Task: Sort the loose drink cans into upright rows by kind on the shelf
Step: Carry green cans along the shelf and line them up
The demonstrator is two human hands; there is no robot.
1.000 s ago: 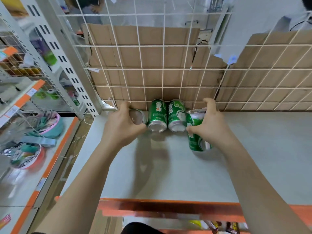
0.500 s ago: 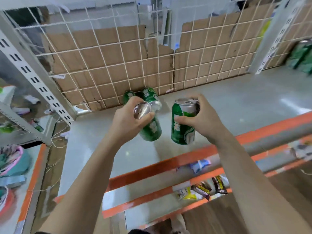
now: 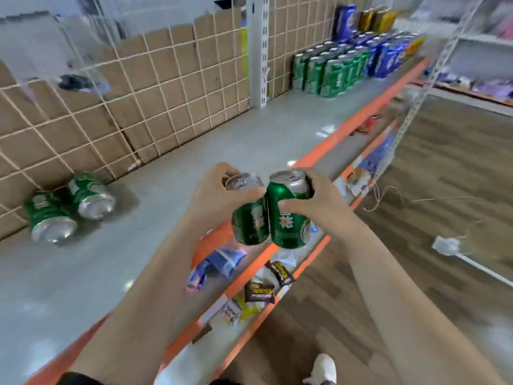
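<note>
Grey shelf (image 3: pixel 172 151) carries upright rows (image 3: pixel 330 70) of cans. Well apart from these rows, two loose cans (image 3: pixel 69 207) lie sideways. Nearer, left hand (image 3: pixel 219 195) and right hand (image 3: pixel 319 201) hold two green cans (image 3: pixel 288 218), fingers curled round one each; I think four are left.

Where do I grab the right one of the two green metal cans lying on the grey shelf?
Probably round its green middle, coming from above and from the front of the grey shelf. The right-hand lying green metal can points its silver end forward, its far end is at the white wire grid, and the other lying can crowds its left; top and right side are free.
</note>
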